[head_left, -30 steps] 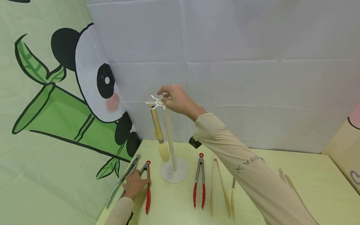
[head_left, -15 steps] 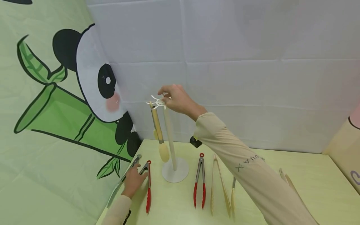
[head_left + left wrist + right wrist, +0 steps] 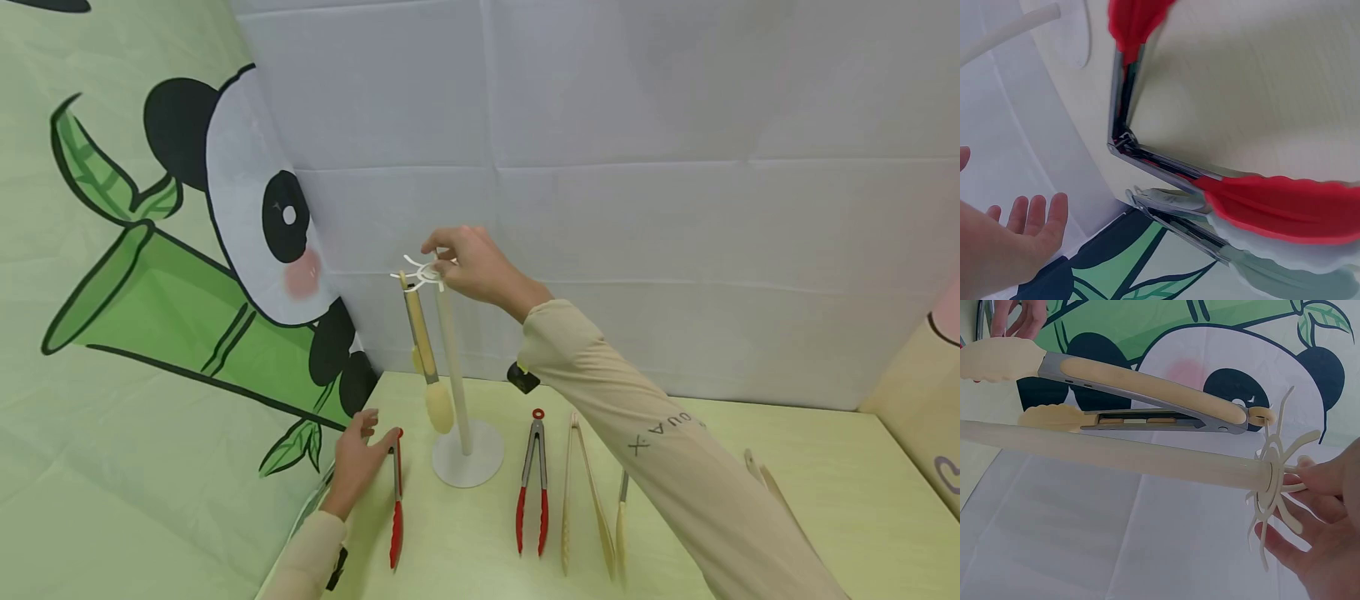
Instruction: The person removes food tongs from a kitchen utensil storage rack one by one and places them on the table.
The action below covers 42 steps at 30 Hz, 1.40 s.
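My right hand (image 3: 480, 271) pinches the hooked top (image 3: 1270, 478) of a white stand (image 3: 453, 367), thumb and fingers at its curved hooks. From one hook hangs a pair of yellow-handled tongs (image 3: 422, 337) with pale yellow heads, pointing down. My left hand (image 3: 356, 458) is over the table's left side, fingers extended and holding nothing. Beneath and beside it lie spread red-tipped tongs (image 3: 1285, 209), partly covered by the hand in the head view. Grey-green tongs (image 3: 1285, 275) lie along the left edge, mostly hidden there but plain in the left wrist view.
Right of the stand lie another pair of red-tipped tongs (image 3: 532, 492), beige tongs (image 3: 592, 500) and a yellow-tipped pair (image 3: 621, 525) partly behind the right sleeve. More beige tongs (image 3: 765, 475) lie farther right. Printed cloth (image 3: 172, 292) and a white backdrop (image 3: 637, 167) border the table.
My left hand has risen away from the tongs, up toward the far left of the table, its fingers spreading. The right hand stays at the stand's top.
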{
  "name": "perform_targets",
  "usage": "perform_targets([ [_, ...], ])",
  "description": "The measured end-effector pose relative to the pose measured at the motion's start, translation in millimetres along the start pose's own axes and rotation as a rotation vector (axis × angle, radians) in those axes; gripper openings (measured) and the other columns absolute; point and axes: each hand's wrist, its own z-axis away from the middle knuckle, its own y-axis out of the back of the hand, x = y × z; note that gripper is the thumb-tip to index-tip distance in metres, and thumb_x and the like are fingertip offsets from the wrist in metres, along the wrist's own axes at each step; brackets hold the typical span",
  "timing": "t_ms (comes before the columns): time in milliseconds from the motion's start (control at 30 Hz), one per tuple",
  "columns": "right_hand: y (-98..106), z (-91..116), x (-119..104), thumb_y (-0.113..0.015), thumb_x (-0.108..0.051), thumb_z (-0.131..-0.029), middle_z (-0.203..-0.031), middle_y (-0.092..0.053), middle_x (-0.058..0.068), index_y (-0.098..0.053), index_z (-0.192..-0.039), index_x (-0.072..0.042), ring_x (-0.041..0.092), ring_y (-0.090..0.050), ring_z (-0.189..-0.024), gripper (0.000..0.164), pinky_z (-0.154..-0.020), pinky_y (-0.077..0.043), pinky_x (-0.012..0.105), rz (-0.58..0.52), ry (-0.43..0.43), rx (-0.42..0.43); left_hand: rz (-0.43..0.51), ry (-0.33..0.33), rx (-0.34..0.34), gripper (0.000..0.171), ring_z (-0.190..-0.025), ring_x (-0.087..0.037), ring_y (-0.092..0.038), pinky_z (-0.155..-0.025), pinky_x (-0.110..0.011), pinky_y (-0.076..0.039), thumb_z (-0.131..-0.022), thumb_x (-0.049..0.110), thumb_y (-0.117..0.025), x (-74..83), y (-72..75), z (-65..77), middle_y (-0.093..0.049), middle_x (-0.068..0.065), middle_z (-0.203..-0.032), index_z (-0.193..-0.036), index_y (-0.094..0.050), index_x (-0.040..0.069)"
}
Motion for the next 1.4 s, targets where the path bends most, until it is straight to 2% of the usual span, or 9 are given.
perform_targets([
  [333, 2.6, -2.0, 2.6, -0.05, -0.001, -0.083, -0.099, -0.064, 0.005, -0.063, -0.101, -0.006, 0.015, -0.06, -0.091, 0.023, -0.071, -0.048, 0.022, -0.002, -0.005, -0.014, 0.15, -0.03, 0.041, 0.052, -0.101, -0.019, -0.047, -0.086, -0.042, -0.038, -0.077, 0.042, -0.063, 21.5, 0.6, -2.0, -0.052, -0.002, -0.112, -0.12, -0.046, 0.019],
  [367, 2.9, -2.0, 2.7, -0.05, -0.001, -0.083, -0.099, -0.064, 0.005, -0.063, -0.101, -0.006, 0.015, -0.06, -0.092, 0.023, -0.072, -0.048, 0.022, -0.002, -0.005, -0.016, 0.144, -0.077, 0.079, 0.051, -0.1, -0.015, -0.048, -0.084, -0.037, -0.04, -0.077, 0.043, -0.062, 2.5, -7.3, -13.1, -0.053, 0.0, -0.111, -0.121, -0.046, 0.023],
  [467, 3.6, -2.4, 3.2, -0.051, -0.001, -0.083, -0.1, -0.064, 0.005, -0.063, -0.101, -0.007, 0.016, -0.06, -0.092, 0.022, -0.072, -0.048, 0.022, -0.003, -0.004, -0.021, 0.187, -0.096, 0.109, 0.05, -0.1, -0.02, -0.05, -0.083, -0.037, -0.04, -0.077, 0.04, -0.064, 6.8, -7.2, -15.6, -0.054, -0.001, -0.11, -0.12, -0.047, 0.023],
  [567, 4.0, -3.0, 4.3, -0.051, -0.002, -0.083, -0.101, -0.063, 0.004, -0.063, -0.101, -0.007, 0.016, -0.06, -0.093, 0.022, -0.073, -0.047, 0.023, 0.003, -0.001, -0.023, 0.286, -0.224, 0.138, 0.049, -0.098, -0.018, -0.051, -0.079, -0.033, -0.042, -0.077, 0.038, -0.064, -16.9, -15.8, -30.5, -0.054, -0.001, -0.109, -0.121, -0.048, 0.022],
  [600, 4.2, -3.2, 4.6, -0.051, -0.002, -0.083, -0.101, -0.063, 0.004, -0.063, -0.101, -0.007, 0.015, -0.06, -0.093, 0.022, -0.074, -0.047, 0.023, 0.003, 0.001, -0.024, 0.321, -0.195, 0.117, 0.048, -0.099, -0.023, -0.05, -0.08, -0.037, -0.041, -0.078, 0.034, -0.065, 4.7, -8.0, -21.0, -0.054, -0.004, -0.109, -0.121, -0.048, 0.018],
  [700, 4.7, -3.2, 5.4, -0.051, -0.002, -0.083, -0.103, -0.063, 0.004, -0.063, -0.101, -0.007, 0.015, -0.059, -0.094, 0.022, -0.075, -0.047, 0.023, 0.001, 0.003, -0.029, 0.352, -0.219, 0.119, 0.047, -0.099, -0.022, -0.05, -0.076, -0.034, -0.043, -0.079, 0.032, -0.064, 10.2, -6.0, -22.1, -0.054, -0.003, -0.11, -0.121, -0.048, 0.018],
  [767, 5.0, -3.1, 6.2, -0.051, -0.001, -0.083, -0.104, -0.062, 0.004, -0.063, -0.101, -0.007, 0.016, -0.059, -0.095, 0.022, -0.075, -0.047, 0.023, -0.007, 0.003, -0.033, 0.299, -0.151, 0.112, 0.046, -0.1, -0.025, -0.049, -0.077, -0.036, -0.043, -0.079, 0.032, -0.064, 44.0, 5.6, -8.4, -0.054, -0.003, -0.109, -0.121, -0.048, 0.019],
  [933, 5.7, -3.4, 8.1, -0.05, -0.001, -0.084, -0.105, -0.062, 0.004, -0.063, -0.101, -0.007, 0.016, -0.059, -0.096, 0.022, -0.075, -0.047, 0.022, -0.023, 0.005, -0.038, 0.335, -0.132, 0.064, 0.047, -0.102, -0.02, -0.049, -0.08, -0.029, -0.041, -0.081, 0.03, -0.063, 71.9, 15.5, -0.6, -0.053, -0.003, -0.112, -0.122, -0.047, 0.017],
  [1400, 8.6, -3.9, 11.9, -0.051, -0.001, -0.083, -0.104, -0.062, 0.004, -0.063, -0.101, -0.007, 0.015, -0.059, -0.094, 0.022, -0.075, -0.047, 0.023, -0.014, 0.02, -0.033, 0.418, -0.26, 0.029, 0.048, -0.106, -0.026, -0.045, -0.081, -0.021, -0.043, -0.082, 0.016, -0.062, 99.7, 20.9, 0.1, -0.048, -0.013, -0.119, -0.125, -0.043, 0.008],
])
